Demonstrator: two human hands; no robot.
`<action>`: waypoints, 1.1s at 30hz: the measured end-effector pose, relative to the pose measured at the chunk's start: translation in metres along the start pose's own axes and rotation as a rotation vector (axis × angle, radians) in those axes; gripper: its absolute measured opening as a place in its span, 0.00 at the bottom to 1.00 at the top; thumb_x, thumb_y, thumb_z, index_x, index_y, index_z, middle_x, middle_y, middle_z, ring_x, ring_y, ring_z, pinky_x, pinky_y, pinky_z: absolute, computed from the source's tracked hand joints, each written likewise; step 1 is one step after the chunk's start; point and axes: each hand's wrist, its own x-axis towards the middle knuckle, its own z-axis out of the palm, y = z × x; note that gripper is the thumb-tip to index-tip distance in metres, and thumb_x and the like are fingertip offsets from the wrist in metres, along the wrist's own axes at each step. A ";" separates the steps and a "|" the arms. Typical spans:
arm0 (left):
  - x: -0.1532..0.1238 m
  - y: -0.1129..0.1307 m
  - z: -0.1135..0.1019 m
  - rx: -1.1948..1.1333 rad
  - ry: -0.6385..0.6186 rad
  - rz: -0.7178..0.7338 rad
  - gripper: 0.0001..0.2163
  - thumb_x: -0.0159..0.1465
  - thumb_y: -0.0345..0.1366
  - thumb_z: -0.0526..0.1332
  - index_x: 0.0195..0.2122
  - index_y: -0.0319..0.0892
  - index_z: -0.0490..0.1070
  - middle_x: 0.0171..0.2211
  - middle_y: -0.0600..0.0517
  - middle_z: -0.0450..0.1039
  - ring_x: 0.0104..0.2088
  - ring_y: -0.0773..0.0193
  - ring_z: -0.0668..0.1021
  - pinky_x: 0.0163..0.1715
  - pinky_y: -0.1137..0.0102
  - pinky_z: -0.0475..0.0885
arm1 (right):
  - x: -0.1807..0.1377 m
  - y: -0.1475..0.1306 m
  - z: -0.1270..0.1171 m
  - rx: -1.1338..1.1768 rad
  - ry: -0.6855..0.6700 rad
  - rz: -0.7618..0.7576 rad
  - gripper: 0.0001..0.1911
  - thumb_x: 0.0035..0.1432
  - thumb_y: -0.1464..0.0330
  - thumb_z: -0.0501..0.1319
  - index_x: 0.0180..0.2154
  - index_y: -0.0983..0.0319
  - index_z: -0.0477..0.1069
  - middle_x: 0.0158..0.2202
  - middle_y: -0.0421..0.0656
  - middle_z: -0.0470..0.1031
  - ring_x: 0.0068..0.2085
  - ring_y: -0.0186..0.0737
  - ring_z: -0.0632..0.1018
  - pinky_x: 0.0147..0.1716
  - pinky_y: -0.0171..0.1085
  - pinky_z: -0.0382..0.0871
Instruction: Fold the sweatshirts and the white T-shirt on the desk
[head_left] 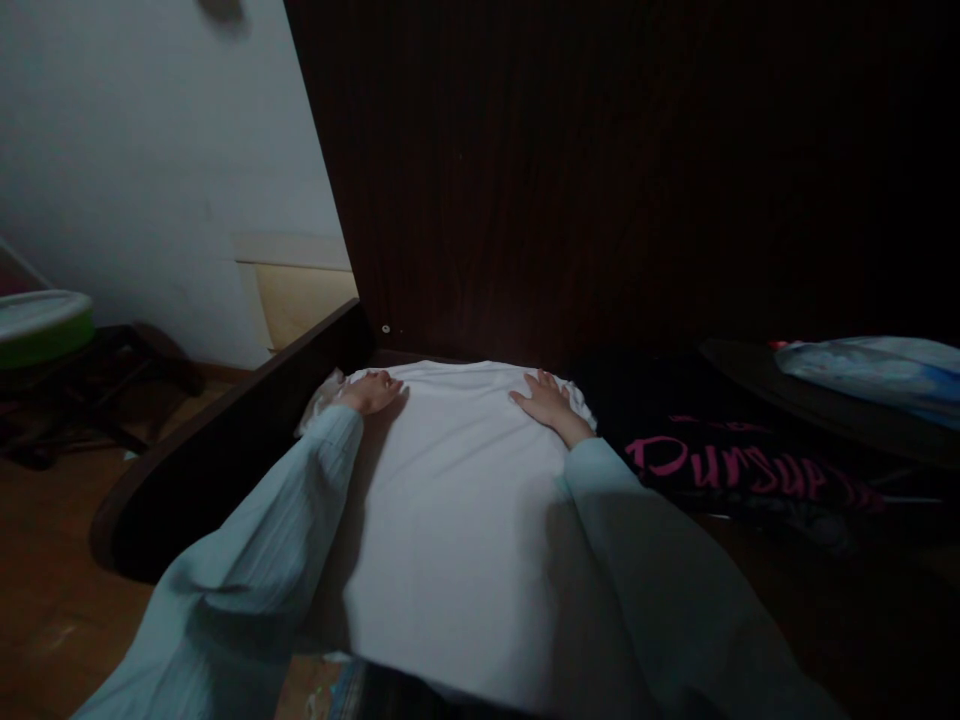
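Observation:
A white garment, likely a shirt (457, 480), lies spread out before me on a dark wooden surface, its near edge close to my body. Shallow creases run across its far part. My left hand (373, 392) rests on the far left corner of the cloth, fingers stretched out; some bunched fabric shows beside it. At the far right corner my right hand (547, 400) lies flat with its fingers spread, touching the cloth. Neither hand grips anything that I can see. Light blue-green sleeves cover both my forearms.
To the right lies a black cloth with pink lettering (750, 470), with a pale plastic bag (877, 365) beyond it. A dark wooden panel (525, 180) rises behind. A raised wooden side board (225, 440) borders the left. A green-and-white tub (45, 325) stands on a dark stool.

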 end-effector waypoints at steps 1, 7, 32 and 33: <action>0.000 0.005 0.000 0.003 0.025 -0.018 0.26 0.61 0.50 0.42 0.50 0.34 0.63 0.50 0.38 0.67 0.51 0.54 0.68 0.47 0.64 0.62 | 0.000 -0.002 0.000 0.021 0.003 0.013 0.33 0.57 0.54 0.45 0.60 0.64 0.49 0.64 0.50 0.41 0.63 0.48 0.45 0.57 0.50 0.42; -0.014 0.039 0.024 0.004 0.377 -0.153 0.27 0.61 0.48 0.45 0.48 0.27 0.60 0.52 0.30 0.61 0.55 0.43 0.61 0.49 0.56 0.57 | 0.001 -0.010 0.014 0.025 0.220 0.067 0.30 0.58 0.58 0.46 0.56 0.69 0.56 0.61 0.56 0.50 0.61 0.51 0.51 0.56 0.50 0.44; -0.022 0.037 0.035 -0.041 0.126 0.117 0.30 0.61 0.52 0.42 0.61 0.40 0.46 0.63 0.42 0.41 0.62 0.51 0.46 0.56 0.56 0.47 | -0.022 -0.020 0.006 -0.063 -0.073 -0.315 0.40 0.55 0.47 0.43 0.62 0.61 0.38 0.64 0.50 0.34 0.63 0.45 0.39 0.58 0.50 0.34; -0.024 0.037 0.036 -0.038 0.125 0.117 0.30 0.62 0.52 0.42 0.61 0.40 0.46 0.63 0.42 0.41 0.62 0.51 0.46 0.56 0.56 0.47 | -0.024 -0.018 0.005 -0.066 -0.082 -0.316 0.40 0.55 0.47 0.43 0.62 0.61 0.38 0.64 0.50 0.34 0.63 0.45 0.39 0.58 0.50 0.34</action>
